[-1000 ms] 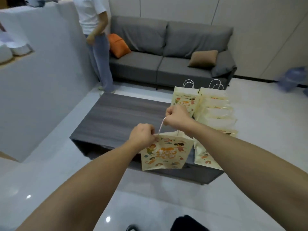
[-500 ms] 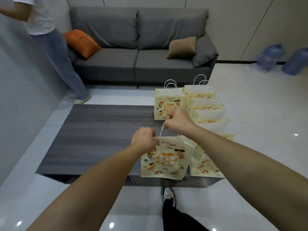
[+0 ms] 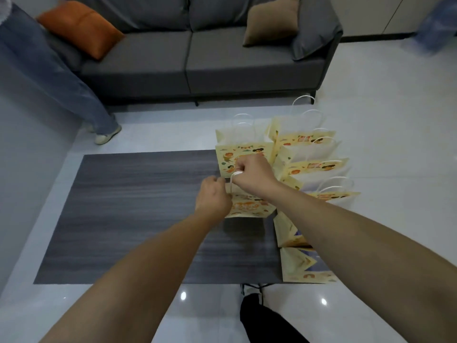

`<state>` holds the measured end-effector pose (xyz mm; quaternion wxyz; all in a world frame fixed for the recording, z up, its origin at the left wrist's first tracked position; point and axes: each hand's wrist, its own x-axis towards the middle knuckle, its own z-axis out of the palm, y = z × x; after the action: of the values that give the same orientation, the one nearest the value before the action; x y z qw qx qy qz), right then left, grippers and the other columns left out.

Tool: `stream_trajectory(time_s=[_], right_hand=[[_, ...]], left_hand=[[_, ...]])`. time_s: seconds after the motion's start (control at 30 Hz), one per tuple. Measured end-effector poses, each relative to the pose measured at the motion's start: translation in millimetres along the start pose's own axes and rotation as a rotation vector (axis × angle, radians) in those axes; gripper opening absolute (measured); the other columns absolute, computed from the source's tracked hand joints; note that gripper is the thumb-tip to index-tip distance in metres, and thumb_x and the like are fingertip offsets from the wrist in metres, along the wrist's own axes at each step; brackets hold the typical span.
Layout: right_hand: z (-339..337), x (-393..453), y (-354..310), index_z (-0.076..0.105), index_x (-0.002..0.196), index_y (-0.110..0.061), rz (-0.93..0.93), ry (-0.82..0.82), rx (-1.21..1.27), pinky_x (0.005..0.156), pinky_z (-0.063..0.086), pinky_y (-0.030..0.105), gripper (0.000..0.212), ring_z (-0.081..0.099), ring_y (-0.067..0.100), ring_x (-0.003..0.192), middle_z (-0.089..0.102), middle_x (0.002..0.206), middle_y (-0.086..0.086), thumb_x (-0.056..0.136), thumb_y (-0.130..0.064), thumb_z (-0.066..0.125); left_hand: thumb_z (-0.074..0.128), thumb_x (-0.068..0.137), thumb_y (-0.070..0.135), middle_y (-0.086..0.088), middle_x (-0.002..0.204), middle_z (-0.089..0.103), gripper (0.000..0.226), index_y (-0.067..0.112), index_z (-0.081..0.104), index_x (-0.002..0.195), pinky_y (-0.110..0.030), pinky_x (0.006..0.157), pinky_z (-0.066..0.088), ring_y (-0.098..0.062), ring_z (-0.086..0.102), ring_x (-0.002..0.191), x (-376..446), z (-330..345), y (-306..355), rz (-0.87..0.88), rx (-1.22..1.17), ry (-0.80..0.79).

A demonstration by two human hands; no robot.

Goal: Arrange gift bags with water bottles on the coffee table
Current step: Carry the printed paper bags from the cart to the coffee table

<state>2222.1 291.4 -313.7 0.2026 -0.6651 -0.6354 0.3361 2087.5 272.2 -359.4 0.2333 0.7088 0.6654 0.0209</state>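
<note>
A pale yellow gift bag [image 3: 249,206] with cartoon prints sits over the dark wood coffee table [image 3: 138,214], held by its white cord handles. My left hand [image 3: 212,196] grips its near-left top edge. My right hand [image 3: 254,173] is closed on the handle loop above it. Just behind stands another such bag [image 3: 230,154]. Several more bags [image 3: 311,167] stand in a row along the table's right edge, the nearest one [image 3: 304,266] at the front corner. No water bottle is visible in the bags.
A grey sofa [image 3: 197,60] with an orange cushion [image 3: 81,28] and a brown cushion [image 3: 272,21] stands behind the table. A person's jeans leg [image 3: 61,82] and shoe stand at the far left. A large blue water jug [image 3: 437,26] is blurred at the top right.
Both hands carried the gift bag forward from beyond the table's near edge to over the table, behind the front bags. The view tilted down and moved closer.
</note>
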Motion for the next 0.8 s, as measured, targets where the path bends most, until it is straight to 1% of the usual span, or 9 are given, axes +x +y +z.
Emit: stream_trajectory(time_s=[0.07,0.17,0.23,0.37,0.47,0.53,0.63,0.73,0.8], right_hand=[[-4,17,4,0.062,0.066,-0.004,0.001,-0.005,-0.011,0.057,0.036,0.032,0.007,0.056,0.027,0.069,0.063,0.072,0.016,0.073,-0.004,0.063],[-9,45,12,0.063,0.071,-0.005,-0.002,-0.006,-0.062,0.057,0.035,0.033,0.002,0.055,0.027,0.072,0.062,0.073,0.012,0.073,-0.005,0.063],[-10,57,17,0.061,0.07,-0.007,0.013,-0.019,-0.097,0.057,0.036,0.033,0.003,0.056,0.029,0.072,0.061,0.071,0.01,0.073,-0.006,0.062],[-6,77,36,0.049,0.064,-0.022,0.079,-0.058,-0.137,0.062,0.033,0.031,0.023,0.056,0.027,0.079,0.058,0.074,0.001,0.079,-0.01,0.062],[-2,80,46,0.054,0.078,-0.022,0.134,-0.028,-0.118,0.067,0.033,0.029,0.011,0.055,0.024,0.082,0.057,0.08,-0.001,0.086,-0.018,0.061],[-1,80,50,0.055,0.081,-0.021,0.143,0.016,-0.091,0.067,0.033,0.03,0.009,0.056,0.026,0.084,0.058,0.082,0.0,0.087,-0.02,0.061],[-2,78,52,0.063,0.086,-0.02,0.158,0.041,-0.087,0.067,0.034,0.03,0.004,0.06,0.028,0.089,0.067,0.089,0.004,0.087,-0.023,0.064],[-3,72,46,0.072,0.105,-0.02,0.181,0.052,-0.112,0.072,0.042,0.031,0.019,0.063,0.027,0.1,0.071,0.106,0.004,0.087,-0.023,0.066],[-6,66,38,0.07,0.119,-0.021,0.2,0.085,-0.131,0.084,0.049,0.033,0.032,0.062,0.027,0.11,0.07,0.117,0.004,0.088,-0.024,0.067]], left_hand=[[0.055,0.093,0.016,-0.016,0.139,0.046,0.039,0.005,0.054,0.131,-0.042,0.108,0.037,-0.033,0.037,0.134,22,3,2,0.004,0.006,-0.002],[0.055,0.096,0.019,-0.019,0.16,0.024,0.054,0.007,0.041,0.147,-0.042,0.123,0.011,-0.036,0.01,0.152,50,6,8,-0.013,0.008,-0.042],[0.055,0.095,0.018,-0.02,0.164,0.014,0.062,0.01,0.032,0.152,-0.044,0.124,0.009,-0.037,0.004,0.153,59,12,9,-0.011,-0.009,-0.046],[0.056,0.095,0.019,-0.017,0.167,0.004,0.073,0.016,0.02,0.158,-0.044,0.125,0.008,-0.036,0.0,0.154,74,32,7,-0.001,-0.032,-0.133],[0.059,0.094,0.023,-0.014,0.167,0.006,0.073,0.018,0.022,0.158,-0.045,0.125,0.014,-0.033,0.003,0.154,82,40,6,0.01,-0.035,-0.177],[0.06,0.094,0.025,-0.014,0.167,0.01,0.072,0.017,0.026,0.156,-0.046,0.125,0.016,-0.033,0.005,0.154,84,43,4,0.01,-0.028,-0.196],[0.062,0.091,0.025,-0.014,0.163,0.021,0.068,0.016,0.033,0.152,-0.049,0.123,0.022,-0.035,0.015,0.151,85,39,0,0.034,-0.031,-0.198],[0.064,0.09,0.025,-0.011,0.155,0.034,0.063,0.016,0.04,0.148,-0.047,0.119,0.03,-0.032,0.028,0.144,84,28,-2,0.071,-0.018,-0.2],[0.064,0.091,0.026,-0.01,0.148,0.04,0.059,0.015,0.044,0.145,-0.045,0.114,0.037,-0.03,0.035,0.138,81,16,-3,0.094,-0.002,-0.197]])
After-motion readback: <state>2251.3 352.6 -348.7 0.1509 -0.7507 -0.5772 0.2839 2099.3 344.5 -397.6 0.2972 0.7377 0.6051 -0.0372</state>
